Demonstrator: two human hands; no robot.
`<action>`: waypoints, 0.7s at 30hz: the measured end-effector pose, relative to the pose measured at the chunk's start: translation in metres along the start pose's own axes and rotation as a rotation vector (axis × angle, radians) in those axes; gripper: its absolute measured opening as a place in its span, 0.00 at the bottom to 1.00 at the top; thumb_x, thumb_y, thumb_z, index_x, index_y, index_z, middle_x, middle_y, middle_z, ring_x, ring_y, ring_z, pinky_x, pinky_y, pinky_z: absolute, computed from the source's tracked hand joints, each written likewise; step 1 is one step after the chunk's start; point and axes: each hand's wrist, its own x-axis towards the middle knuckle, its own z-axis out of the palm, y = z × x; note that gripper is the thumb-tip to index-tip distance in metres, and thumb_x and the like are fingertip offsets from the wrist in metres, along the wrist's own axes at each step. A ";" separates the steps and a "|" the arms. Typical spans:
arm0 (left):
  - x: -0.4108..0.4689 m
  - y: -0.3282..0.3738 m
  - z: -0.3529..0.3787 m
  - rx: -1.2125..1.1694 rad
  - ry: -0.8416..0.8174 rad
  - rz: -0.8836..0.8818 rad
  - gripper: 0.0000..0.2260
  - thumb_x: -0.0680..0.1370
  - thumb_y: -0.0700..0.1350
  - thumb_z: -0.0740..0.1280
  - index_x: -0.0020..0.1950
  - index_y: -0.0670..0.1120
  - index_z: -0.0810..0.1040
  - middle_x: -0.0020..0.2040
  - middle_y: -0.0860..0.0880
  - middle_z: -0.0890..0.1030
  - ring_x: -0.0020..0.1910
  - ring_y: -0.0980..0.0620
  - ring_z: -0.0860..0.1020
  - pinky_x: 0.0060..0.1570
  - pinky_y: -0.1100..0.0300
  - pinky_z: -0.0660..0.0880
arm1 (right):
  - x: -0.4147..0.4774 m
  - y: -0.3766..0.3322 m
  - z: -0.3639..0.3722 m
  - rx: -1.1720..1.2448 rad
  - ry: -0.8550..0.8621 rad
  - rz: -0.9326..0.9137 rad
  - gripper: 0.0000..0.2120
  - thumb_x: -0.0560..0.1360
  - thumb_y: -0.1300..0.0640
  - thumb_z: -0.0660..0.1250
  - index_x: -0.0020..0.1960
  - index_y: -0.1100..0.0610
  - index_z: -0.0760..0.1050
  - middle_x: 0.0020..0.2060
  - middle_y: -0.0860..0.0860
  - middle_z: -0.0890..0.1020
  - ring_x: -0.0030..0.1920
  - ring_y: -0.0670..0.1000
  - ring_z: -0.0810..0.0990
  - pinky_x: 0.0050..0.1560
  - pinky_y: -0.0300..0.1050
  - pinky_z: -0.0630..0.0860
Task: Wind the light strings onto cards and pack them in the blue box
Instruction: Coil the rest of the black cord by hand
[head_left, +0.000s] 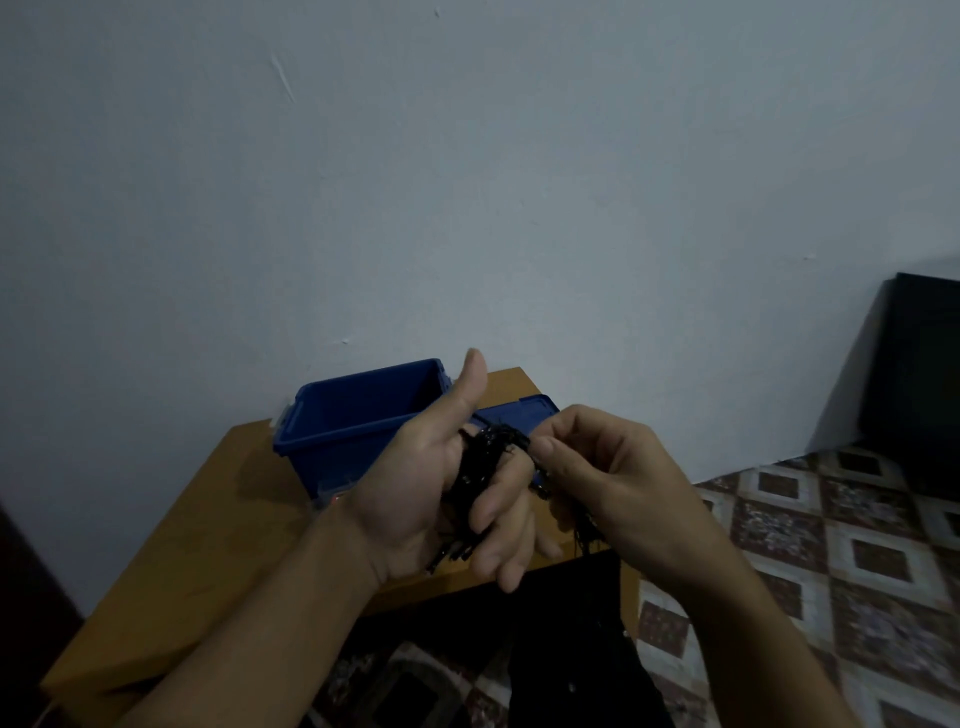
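A black light string (480, 467) is looped in a bundle around the fingers of my left hand (415, 467), whose thumb points up. My right hand (597, 467) pinches a strand of the same string beside the left fingertips, and more string hangs below it. The blue box (332, 426) stands open on the wooden table behind my left hand. Its blue lid (524, 410) lies flat to the right of it, partly hidden by my hands. No card is visible.
The wooden table (208, 519) stands against a pale wall. Patterned floor tiles (831, 545) spread to the right. A dark cabinet (919, 374) fills the right corner. A dark cloth shape (571, 649) lies below my hands.
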 end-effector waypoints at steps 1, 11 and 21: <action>0.000 0.000 0.000 -0.026 0.001 0.013 0.38 0.77 0.72 0.45 0.24 0.43 0.68 0.21 0.44 0.72 0.25 0.45 0.75 0.56 0.44 0.71 | 0.000 0.002 -0.001 -0.013 -0.006 0.001 0.08 0.81 0.57 0.65 0.49 0.62 0.78 0.33 0.55 0.79 0.31 0.51 0.75 0.33 0.44 0.73; -0.002 0.009 0.002 -0.309 0.023 0.174 0.39 0.80 0.69 0.43 0.26 0.42 0.71 0.22 0.43 0.74 0.26 0.45 0.77 0.39 0.57 0.77 | 0.000 0.005 0.000 -0.099 -0.153 0.037 0.10 0.83 0.60 0.63 0.50 0.65 0.80 0.42 0.61 0.83 0.44 0.61 0.81 0.50 0.55 0.78; -0.002 0.013 -0.001 -0.469 0.033 0.265 0.41 0.78 0.71 0.49 0.57 0.34 0.80 0.60 0.34 0.81 0.65 0.34 0.76 0.70 0.41 0.68 | 0.001 0.008 -0.002 -0.246 -0.121 0.067 0.06 0.80 0.54 0.68 0.56 0.48 0.77 0.43 0.54 0.85 0.41 0.54 0.85 0.51 0.66 0.78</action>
